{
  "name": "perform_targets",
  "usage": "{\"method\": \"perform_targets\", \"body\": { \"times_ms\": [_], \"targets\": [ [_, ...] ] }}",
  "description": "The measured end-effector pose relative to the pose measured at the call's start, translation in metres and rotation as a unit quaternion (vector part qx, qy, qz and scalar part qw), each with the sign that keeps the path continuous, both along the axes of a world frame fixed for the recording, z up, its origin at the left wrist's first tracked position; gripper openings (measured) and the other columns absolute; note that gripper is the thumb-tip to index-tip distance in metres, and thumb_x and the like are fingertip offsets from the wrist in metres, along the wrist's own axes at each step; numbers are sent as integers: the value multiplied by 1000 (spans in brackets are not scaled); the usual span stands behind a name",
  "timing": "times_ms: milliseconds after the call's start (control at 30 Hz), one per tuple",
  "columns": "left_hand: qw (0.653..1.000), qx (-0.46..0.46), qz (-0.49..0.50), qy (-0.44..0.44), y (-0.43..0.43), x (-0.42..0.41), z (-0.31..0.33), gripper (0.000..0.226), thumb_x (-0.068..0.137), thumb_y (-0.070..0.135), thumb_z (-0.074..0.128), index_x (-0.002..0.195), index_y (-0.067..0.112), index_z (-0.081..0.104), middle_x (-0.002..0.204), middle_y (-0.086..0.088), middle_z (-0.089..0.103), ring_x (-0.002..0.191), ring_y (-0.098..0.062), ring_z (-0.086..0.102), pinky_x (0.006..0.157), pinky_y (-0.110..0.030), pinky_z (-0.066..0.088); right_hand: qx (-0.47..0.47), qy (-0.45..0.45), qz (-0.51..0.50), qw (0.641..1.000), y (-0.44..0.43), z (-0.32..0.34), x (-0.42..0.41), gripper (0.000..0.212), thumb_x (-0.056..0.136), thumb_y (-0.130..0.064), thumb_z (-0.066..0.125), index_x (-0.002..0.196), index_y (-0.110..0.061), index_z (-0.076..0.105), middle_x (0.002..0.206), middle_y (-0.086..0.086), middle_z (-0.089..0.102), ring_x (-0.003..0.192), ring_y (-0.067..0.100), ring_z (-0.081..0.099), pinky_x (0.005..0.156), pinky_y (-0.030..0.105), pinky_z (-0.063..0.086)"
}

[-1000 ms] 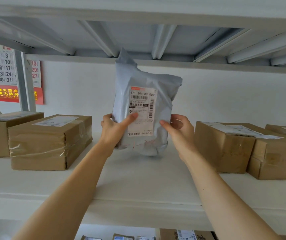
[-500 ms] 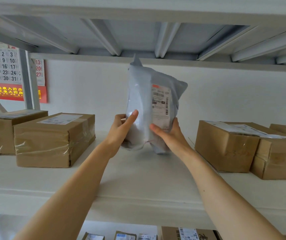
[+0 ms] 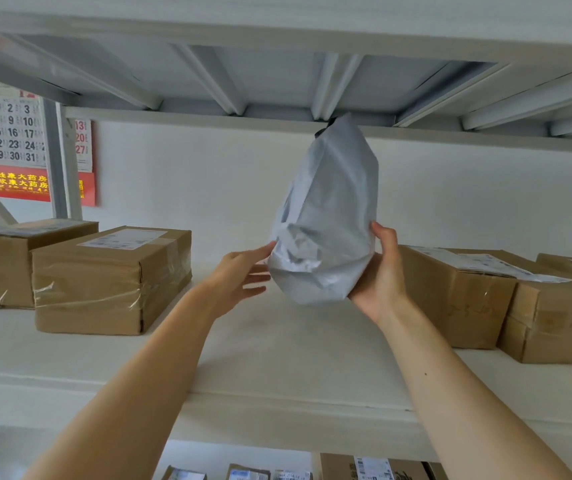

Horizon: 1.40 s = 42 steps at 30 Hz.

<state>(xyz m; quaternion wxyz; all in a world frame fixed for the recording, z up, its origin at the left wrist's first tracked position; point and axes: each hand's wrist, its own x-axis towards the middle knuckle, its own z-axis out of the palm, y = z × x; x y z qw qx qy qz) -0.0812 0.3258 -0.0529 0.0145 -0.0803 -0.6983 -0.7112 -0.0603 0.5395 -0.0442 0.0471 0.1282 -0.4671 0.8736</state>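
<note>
I see a white shelf with brown cardboard boxes on both sides. Between them, up in the air above the shelf, is a grey plastic mail bag, puffy and wrinkled. Its long way goes up and down, and its pinched top points up. My right hand curls its fingers round the bottom. My left hand has straight fingers touching the side.
</note>
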Motion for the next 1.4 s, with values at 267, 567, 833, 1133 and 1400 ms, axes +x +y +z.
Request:
{"method": "perform_targets", "body": {
  "times_ms": [267,567,833,1133,1400],
  "targets": [
    [992,57,-116,-12,2,4,5,62,74,61,64,125,26,64,127,-5,68,109,-30,69,92,-47,56,23,-34,13,999,-1,-6,-10,47,96,-47,38,122,-21,67,122,9,70,115,32,61,101,48,45],
    [989,67,-116,61,2,5,5,61,93,74,24,129,40,59,132,3,66,121,-27,62,90,-46,56,54,-11,-102,993,3,-3,-22,44,102,-37,46,146,-34,44,126,-2,65,101,18,69,73,32,58],
    [983,134,-81,93,1,-4,3,40,108,40,28,129,25,60,103,5,76,92,-14,70,82,-31,52,132,22,-139,981,-3,-3,-7,43,99,6,35,107,-22,67,107,5,74,103,22,69,96,36,54],
    [985,59,-55,152,-1,-3,1,38,102,-1,35,126,18,59,97,3,71,83,-13,64,72,-24,53,283,85,-240,925,-3,-4,-6,26,83,-15,78,105,-20,66,90,-1,70,90,11,65,75,15,45],
    [981,-40,-17,187,1,2,4,77,75,-12,61,131,40,49,151,6,39,132,-13,36,96,-24,38,215,129,-289,924,-6,0,-11,29,78,-32,82,94,-21,60,103,0,71,110,21,63,91,32,50]
  ]
}}
